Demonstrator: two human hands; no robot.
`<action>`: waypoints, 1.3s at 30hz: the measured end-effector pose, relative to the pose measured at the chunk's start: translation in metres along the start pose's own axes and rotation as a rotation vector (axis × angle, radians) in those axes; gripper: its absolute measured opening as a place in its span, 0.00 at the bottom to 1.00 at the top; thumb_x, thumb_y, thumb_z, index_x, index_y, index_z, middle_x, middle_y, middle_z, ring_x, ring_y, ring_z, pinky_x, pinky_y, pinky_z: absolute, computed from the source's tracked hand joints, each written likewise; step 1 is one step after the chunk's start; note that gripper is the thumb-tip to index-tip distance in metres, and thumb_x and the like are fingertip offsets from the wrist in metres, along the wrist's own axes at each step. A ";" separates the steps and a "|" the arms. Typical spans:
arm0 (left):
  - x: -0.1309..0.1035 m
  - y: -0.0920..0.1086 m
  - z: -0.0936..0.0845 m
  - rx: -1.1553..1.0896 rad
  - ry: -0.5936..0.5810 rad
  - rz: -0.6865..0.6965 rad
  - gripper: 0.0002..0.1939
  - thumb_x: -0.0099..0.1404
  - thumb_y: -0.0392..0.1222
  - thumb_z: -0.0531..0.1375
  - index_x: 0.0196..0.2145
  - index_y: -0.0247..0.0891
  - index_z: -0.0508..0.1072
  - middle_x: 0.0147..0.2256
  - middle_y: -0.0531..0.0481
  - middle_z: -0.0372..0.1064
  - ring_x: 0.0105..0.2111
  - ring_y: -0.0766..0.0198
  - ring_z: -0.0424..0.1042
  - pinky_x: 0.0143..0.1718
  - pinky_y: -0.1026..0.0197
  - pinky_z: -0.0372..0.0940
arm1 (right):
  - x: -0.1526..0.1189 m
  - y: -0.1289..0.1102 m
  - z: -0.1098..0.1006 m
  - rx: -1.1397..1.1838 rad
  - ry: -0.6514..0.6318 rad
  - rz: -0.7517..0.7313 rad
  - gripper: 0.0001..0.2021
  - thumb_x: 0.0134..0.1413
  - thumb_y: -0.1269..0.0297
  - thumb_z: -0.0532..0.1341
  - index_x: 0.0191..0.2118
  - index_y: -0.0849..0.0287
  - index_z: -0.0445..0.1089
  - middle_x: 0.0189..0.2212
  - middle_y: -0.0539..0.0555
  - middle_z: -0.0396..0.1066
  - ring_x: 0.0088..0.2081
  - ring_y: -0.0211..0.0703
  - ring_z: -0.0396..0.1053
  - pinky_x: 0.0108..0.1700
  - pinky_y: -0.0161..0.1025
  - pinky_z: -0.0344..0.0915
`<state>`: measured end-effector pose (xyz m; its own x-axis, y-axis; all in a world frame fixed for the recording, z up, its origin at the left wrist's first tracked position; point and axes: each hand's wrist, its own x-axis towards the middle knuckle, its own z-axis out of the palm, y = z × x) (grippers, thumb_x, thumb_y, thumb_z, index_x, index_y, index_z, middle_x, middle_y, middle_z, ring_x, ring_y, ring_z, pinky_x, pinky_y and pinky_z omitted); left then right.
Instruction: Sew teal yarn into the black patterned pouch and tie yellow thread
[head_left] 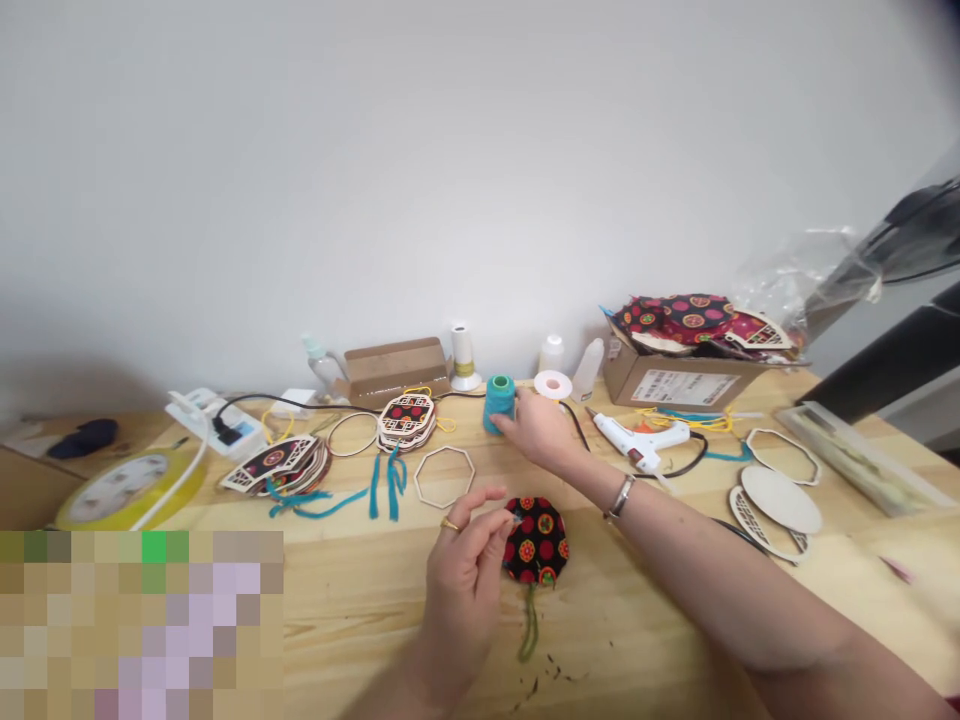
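My right hand (536,428) reaches to the back of the table, its fingers closed on the side of a teal thread spool (498,405) that stands upright. Closer to me, my left hand (469,555) is closed in a pinch. A tiny pale bit shows at its fingertips, too small to name. Just right of those fingertips, and partly behind them, lies a round black fabric piece (541,545) with red and yellow flower patterns. From its lower edge hangs an olive cord loop (529,625).
A white glue gun (637,438) lies right of my wrist, before a cardboard box (667,385) of patterned fabric. Octagonal frames (445,477), stacked ornaments (406,420) and teal strips (319,503) lie left. A tape roll (124,490) and power strip (217,425) sit far left.
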<state>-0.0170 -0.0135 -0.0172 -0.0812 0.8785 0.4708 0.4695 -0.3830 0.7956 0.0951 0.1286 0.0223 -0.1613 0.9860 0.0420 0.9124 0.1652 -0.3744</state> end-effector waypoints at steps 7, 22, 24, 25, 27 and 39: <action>0.000 0.002 -0.004 -0.086 -0.038 -0.018 0.09 0.62 0.33 0.54 0.35 0.39 0.74 0.38 0.47 0.73 0.37 0.64 0.72 0.37 0.65 0.67 | 0.021 -0.007 0.007 -0.005 0.022 0.074 0.19 0.54 0.54 0.52 0.43 0.65 0.66 0.36 0.64 0.73 0.40 0.52 0.70 0.36 0.39 0.60; 0.021 0.023 -0.006 -0.321 -0.197 -0.443 0.10 0.61 0.44 0.57 0.31 0.40 0.77 0.56 0.46 0.63 0.56 0.55 0.59 0.54 0.57 0.57 | -0.067 0.043 -0.054 0.812 -0.536 -0.013 0.37 0.57 0.39 0.38 0.48 0.69 0.67 0.18 0.54 0.66 0.22 0.36 0.56 0.24 0.34 0.52; 0.028 0.029 -0.004 -0.313 -0.320 -0.395 0.09 0.61 0.43 0.57 0.31 0.41 0.77 0.56 0.47 0.62 0.60 0.55 0.52 0.56 0.56 0.54 | -0.072 0.044 -0.056 0.914 -0.585 -0.022 0.36 0.57 0.40 0.39 0.56 0.67 0.60 0.17 0.51 0.65 0.21 0.35 0.55 0.23 0.33 0.49; 0.032 0.031 -0.003 -0.308 -0.366 -0.376 0.10 0.62 0.43 0.56 0.30 0.41 0.77 0.56 0.47 0.62 0.61 0.55 0.50 0.56 0.55 0.53 | -0.073 0.044 -0.057 0.948 -0.591 -0.034 0.36 0.57 0.40 0.40 0.57 0.65 0.59 0.17 0.51 0.65 0.21 0.35 0.55 0.23 0.33 0.48; 0.038 0.034 0.002 -0.302 -0.463 -0.347 0.10 0.62 0.42 0.56 0.30 0.42 0.78 0.53 0.47 0.66 0.62 0.56 0.47 0.57 0.55 0.51 | -0.074 0.046 -0.057 0.988 -0.581 -0.055 0.34 0.58 0.41 0.40 0.56 0.63 0.61 0.17 0.50 0.64 0.21 0.34 0.55 0.23 0.33 0.48; 0.039 0.014 0.013 -0.241 -0.377 -0.486 0.11 0.59 0.45 0.58 0.25 0.37 0.75 0.24 0.51 0.70 0.25 0.66 0.65 0.29 0.64 0.60 | -0.067 0.066 -0.043 1.140 -0.506 0.013 0.34 0.55 0.39 0.43 0.48 0.66 0.67 0.19 0.52 0.66 0.19 0.31 0.47 0.20 0.32 0.44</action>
<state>-0.0020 0.0192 0.0067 0.0997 0.9905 -0.0947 0.2435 0.0680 0.9675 0.1820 0.0742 0.0349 -0.5121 0.8263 -0.2345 0.1101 -0.2075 -0.9720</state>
